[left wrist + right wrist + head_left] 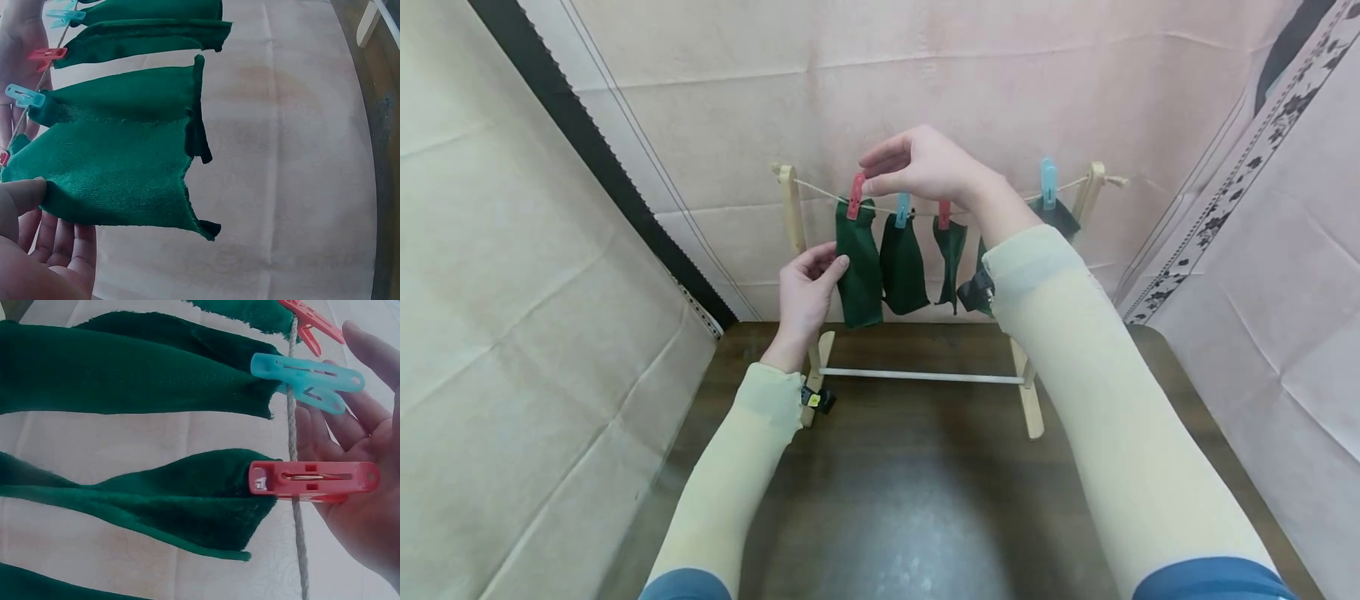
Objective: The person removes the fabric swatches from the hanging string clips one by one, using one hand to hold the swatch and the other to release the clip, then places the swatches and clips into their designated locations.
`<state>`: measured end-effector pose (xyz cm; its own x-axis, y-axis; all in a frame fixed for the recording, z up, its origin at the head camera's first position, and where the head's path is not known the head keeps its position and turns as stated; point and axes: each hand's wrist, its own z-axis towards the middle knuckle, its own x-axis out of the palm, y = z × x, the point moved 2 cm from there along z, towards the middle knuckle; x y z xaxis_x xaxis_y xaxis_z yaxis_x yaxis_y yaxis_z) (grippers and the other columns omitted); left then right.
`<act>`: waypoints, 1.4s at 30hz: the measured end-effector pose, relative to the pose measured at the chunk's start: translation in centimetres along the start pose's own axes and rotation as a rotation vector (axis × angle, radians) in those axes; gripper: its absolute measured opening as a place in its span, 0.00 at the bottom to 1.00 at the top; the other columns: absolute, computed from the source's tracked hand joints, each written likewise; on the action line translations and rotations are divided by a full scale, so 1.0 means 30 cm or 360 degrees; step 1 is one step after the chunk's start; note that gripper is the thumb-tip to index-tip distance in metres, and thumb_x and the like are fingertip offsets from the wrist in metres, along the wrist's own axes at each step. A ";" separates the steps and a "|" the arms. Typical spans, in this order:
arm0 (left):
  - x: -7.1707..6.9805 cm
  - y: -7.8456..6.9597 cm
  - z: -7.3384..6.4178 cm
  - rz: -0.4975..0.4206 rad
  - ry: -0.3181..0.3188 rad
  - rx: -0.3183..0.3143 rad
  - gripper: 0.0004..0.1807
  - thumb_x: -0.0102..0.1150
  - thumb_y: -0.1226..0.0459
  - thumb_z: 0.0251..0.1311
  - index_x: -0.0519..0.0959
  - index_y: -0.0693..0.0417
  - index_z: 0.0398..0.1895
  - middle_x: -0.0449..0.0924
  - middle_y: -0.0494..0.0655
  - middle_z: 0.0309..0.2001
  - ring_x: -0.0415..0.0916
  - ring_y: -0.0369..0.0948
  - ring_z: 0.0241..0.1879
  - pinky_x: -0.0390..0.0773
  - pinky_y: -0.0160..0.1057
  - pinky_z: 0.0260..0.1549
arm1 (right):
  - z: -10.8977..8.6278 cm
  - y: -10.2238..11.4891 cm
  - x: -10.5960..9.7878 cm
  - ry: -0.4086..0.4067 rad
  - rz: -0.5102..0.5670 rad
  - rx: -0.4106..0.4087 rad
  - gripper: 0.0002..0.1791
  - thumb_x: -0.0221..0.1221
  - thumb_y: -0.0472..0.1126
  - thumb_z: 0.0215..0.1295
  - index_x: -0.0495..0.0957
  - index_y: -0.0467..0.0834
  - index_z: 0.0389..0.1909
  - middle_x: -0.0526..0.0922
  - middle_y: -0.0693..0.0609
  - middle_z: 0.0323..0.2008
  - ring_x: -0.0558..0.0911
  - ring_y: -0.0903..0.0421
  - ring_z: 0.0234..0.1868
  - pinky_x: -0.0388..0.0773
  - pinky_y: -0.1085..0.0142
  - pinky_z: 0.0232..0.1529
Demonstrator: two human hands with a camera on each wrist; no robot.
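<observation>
A green cloth [859, 275] hangs at the left end of the line under a red clothespin [855, 198]. My left hand [806, 293] pinches its left edge; in the left wrist view the thumb lies over the cloth [119, 172] with the fingers behind. Beside the top of that clothespin is my right hand [928, 167], its fingers loosely extended. In the right wrist view the thumb of the right hand [369, 444] is close to the end of the red clothespin [315, 322]; whether they touch, I cannot tell.
More green cloths hang to the right, held by a blue clothespin [902, 210] and a red clothespin [944, 214]. Another blue clothespin [1048, 183] holds a dark cloth [1060, 218] near the right post [1090, 196]. The wooden rack stands on a brown table [880, 483], joined low by a white rod [925, 377].
</observation>
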<state>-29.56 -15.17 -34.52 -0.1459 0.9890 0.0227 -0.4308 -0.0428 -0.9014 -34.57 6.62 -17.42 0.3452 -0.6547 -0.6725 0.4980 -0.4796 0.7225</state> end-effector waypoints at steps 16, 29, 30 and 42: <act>0.005 0.011 -0.002 0.0055 -0.0004 -0.0018 0.15 0.70 0.61 0.72 0.88 0.59 0.56 0.85 0.49 0.44 0.77 0.43 0.41 0.77 0.36 0.43 | 0.009 -0.013 0.019 0.0012 0.0010 0.0049 0.25 0.72 0.56 0.70 0.86 0.50 0.63 0.88 0.55 0.58 0.81 0.59 0.65 0.69 0.49 0.73; 0.006 0.005 -0.002 0.0063 0.0004 -0.0009 0.16 0.70 0.59 0.72 0.88 0.59 0.56 0.86 0.50 0.45 0.77 0.44 0.41 0.78 0.37 0.43 | 0.009 -0.014 0.025 -0.0038 0.0064 0.0039 0.22 0.73 0.54 0.69 0.84 0.49 0.58 0.89 0.55 0.53 0.81 0.58 0.62 0.67 0.48 0.73; 0.006 0.004 0.000 0.0064 0.0005 -0.0005 0.16 0.70 0.59 0.72 0.88 0.59 0.56 0.86 0.51 0.45 0.77 0.44 0.41 0.78 0.37 0.43 | 0.009 -0.014 0.025 -0.0037 0.0074 0.0044 0.22 0.73 0.54 0.69 0.84 0.49 0.59 0.89 0.55 0.53 0.81 0.58 0.62 0.67 0.48 0.73; 0.005 0.006 -0.004 0.0067 0.0001 -0.0015 0.15 0.70 0.60 0.72 0.88 0.59 0.56 0.86 0.50 0.45 0.77 0.44 0.41 0.77 0.37 0.42 | 0.009 -0.011 0.030 -0.0014 0.0119 0.0003 0.23 0.73 0.50 0.70 0.86 0.48 0.62 0.90 0.53 0.54 0.83 0.58 0.62 0.68 0.50 0.73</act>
<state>-29.56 -15.03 -34.72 -0.1630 0.9865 -0.0154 -0.4159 -0.0829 -0.9056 -34.63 6.03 -18.22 0.3747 -0.6938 -0.6150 0.4696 -0.4300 0.7711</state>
